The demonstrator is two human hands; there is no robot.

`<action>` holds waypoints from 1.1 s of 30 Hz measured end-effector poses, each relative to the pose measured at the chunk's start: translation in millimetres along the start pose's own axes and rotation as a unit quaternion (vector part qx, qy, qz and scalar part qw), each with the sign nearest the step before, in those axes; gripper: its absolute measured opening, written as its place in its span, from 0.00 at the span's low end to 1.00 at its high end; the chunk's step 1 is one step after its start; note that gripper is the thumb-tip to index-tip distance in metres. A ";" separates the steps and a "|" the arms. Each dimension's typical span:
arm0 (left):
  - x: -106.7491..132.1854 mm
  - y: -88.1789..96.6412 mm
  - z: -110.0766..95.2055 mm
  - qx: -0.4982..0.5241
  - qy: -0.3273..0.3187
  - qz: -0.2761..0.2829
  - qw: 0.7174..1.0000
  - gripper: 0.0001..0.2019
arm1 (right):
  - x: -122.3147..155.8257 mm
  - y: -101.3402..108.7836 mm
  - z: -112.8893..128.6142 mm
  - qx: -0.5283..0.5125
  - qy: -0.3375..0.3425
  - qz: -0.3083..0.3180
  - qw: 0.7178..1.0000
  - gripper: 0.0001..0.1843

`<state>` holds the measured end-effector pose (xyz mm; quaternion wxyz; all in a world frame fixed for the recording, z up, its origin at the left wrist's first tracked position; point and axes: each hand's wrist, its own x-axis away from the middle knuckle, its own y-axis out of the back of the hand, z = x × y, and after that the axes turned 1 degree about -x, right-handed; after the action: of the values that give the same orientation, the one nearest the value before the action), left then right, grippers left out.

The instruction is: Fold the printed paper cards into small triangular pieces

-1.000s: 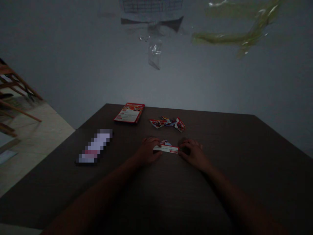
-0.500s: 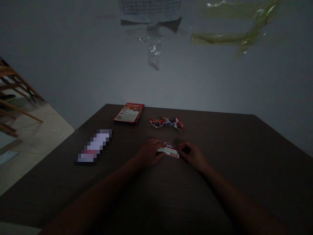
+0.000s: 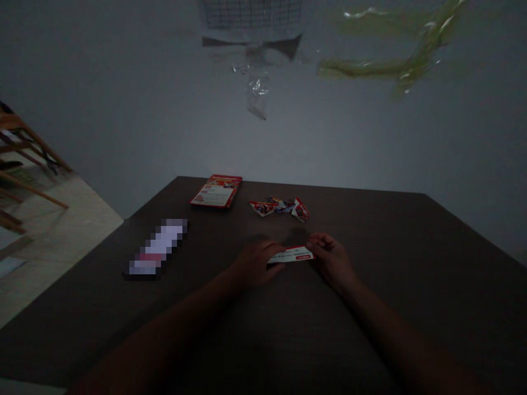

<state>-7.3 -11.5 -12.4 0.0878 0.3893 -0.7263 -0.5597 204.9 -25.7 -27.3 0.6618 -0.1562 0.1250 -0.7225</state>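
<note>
A small folded paper strip [image 3: 291,254], white with red print, is held between both hands just above the dark wooden table [image 3: 411,285]. My left hand [image 3: 256,263] pinches its left end, fingers closed. My right hand [image 3: 331,259] grips its right end, fingers curled. Beyond the hands lie several small folded red and white paper pieces [image 3: 280,207] in a loose cluster. A red printed paper pack [image 3: 216,191] lies flat near the table's far edge on the left.
A pixelated oblong object [image 3: 157,253] lies on the table's left side. Wooden chair legs [image 3: 24,164] stand on the pale floor at far left. A grey wall with clear plastic bits [image 3: 258,93] rises behind the table.
The paper strip has been lifted off the table and now tilts up on its right side. Both hands shifted slightly right, and the coloured flap behind the strip no longer shows.
</note>
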 end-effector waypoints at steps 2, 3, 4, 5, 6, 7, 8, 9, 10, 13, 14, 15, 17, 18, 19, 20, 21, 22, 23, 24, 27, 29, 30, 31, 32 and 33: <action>-0.3 -0.4 -2.7 0.014 0.001 -0.001 1.000 0.16 | 2.0 -2.8 3.4 -0.035 -0.002 -0.010 0.999 0.17; -0.6 -0.7 -4.2 0.022 0.004 -0.004 1.000 0.16 | 3.3 -4.3 5.1 -0.051 -0.003 -0.011 0.999 0.16; -0.8 -1.0 -5.6 0.030 0.009 -0.006 0.999 0.15 | 4.6 -5.8 6.6 -0.066 -0.003 -0.009 0.998 0.16; -1.1 -1.4 -7.1 0.038 0.017 -0.008 0.999 0.14 | 6.1 -7.5 7.6 -0.080 0.000 -0.005 0.997 0.15; -1.4 -2.0 -8.5 0.044 0.027 -0.010 0.999 0.13 | 7.8 -9.3 7.8 -0.090 0.004 -0.001 0.996 0.15; -1.7 -2.8 -9.9 0.049 0.037 -0.013 0.998 0.12 | 9.5 -11.4 7.4 -0.094 0.007 0.005 0.996 0.16; -1.8 -3.9 -11.1 0.053 0.045 -0.016 0.997 0.11 | 11.4 -13.8 6.2 -0.093 0.007 0.010 0.996 0.17; -1.9 -5.1 -12.4 0.057 0.049 -0.020 0.997 0.11 | 13.4 -16.4 4.4 -0.089 0.002 0.014 0.996 0.18; -1.8 -6.4 -13.5 0.061 0.051 -0.026 0.997 0.11 | 15.4 -19.1 2.3 -0.087 -0.005 0.016 0.996 0.20; -1.1 -9.9 -17.0 0.075 0.047 -0.044 0.995 0.12 | 21.5 -26.7 -3.3 -0.094 -0.027 0.025 0.995 0.25; -0.8 -10.6 -18.2 0.080 0.046 -0.050 0.994 0.12 | 23.2 -28.6 -4.3 -0.097 -0.030 0.023 0.995 0.27; -0.5 -11.0 -19.3 0.084 0.048 -0.057 0.994 0.12 | 24.7 -30.1 -4.8 -0.101 -0.033 0.022 0.994 0.29; -0.1 -10.8 -21.4 0.087 0.047 -0.064 0.993 0.13 | 26.6 -31.6 -4.4 -0.107 -0.033 0.021 0.993 0.31; 0.0 -10.5 -22.5 0.085 0.044 -0.064 0.993 0.14 | 27.0 -31.8 -4.0 -0.109 -0.033 0.023 0.993 0.31; 0.1 -10.1 -23.4 0.081 0.040 -0.061 0.994 0.14 | 27.2 -31.7 -3.8 -0.109 -0.033 0.025 0.993 0.31; 0.2 -9.6 -24.3 0.075 0.034 -0.059 0.995 0.15 | 27.2 -31.3 -3.8 -0.110 -0.033 0.026 0.993 0.31; 0.2 -9.2 -25.3 0.069 0.027 -0.056 0.996 0.15 | 27.0 -30.8 -4.4 -0.110 -0.033 0.027 0.993 0.31; 0.3 -8.6 -26.2 0.064 0.022 -0.054 0.996 0.15 | 26.6 -30.2 -5.3 -0.109 -0.033 0.028 0.993 0.32; 0.3 -8.0 -27.3 0.061 0.019 -0.054 0.996 0.15 | 26.2 -29.5 -6.5 -0.107 -0.032 0.029 0.993 0.32; 0.2 -7.2 -28.4 0.062 0.018 -0.052 0.997 0.15 | 25.7 -28.8 -8.0 -0.105 -0.030 0.030 0.994 0.32; -0.1 -4.4 -31.7 0.082 0.021 -0.042 0.996 0.14 | 23.8 -26.3 -12.7 -0.089 -0.015 0.039 0.995 0.32; -0.4 -3.3 -33.0 0.106 0.031 -0.045 0.993 0.14 | 22.9 -24.3 -14.8 -0.072 0.002 0.049 0.996 0.32; -0.5 -3.3 -33.3 0.120 0.037 -0.051 0.991 0.14 | 22.7 -23.3 -15.4 -0.062 0.009 0.055 0.997 0.32; -0.7 -3.5 -33.1 0.136 0.044 -0.058 0.988 0.14 | 22.9 -22.4 -15.7 -0.051 0.015 0.060 0.997 0.33; -0.9 -4.0 -32.6 0.152 0.050 -0.064 0.985 0.14 | 23.2 -21.5 -15.7 -0.040 0.020 0.063 0.997 0.33; -1.1 -4.6 -31.9 0.169 0.054 -0.068 0.982 0.14 | 23.8 -20.9 -15.5 -0.028 0.024 0.065 0.997 0.33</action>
<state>13.5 -34.8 -4.8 0.0218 0.4765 -0.7764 -0.4119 177.9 -47.9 -32.0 0.6994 -0.1489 0.1712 -0.6778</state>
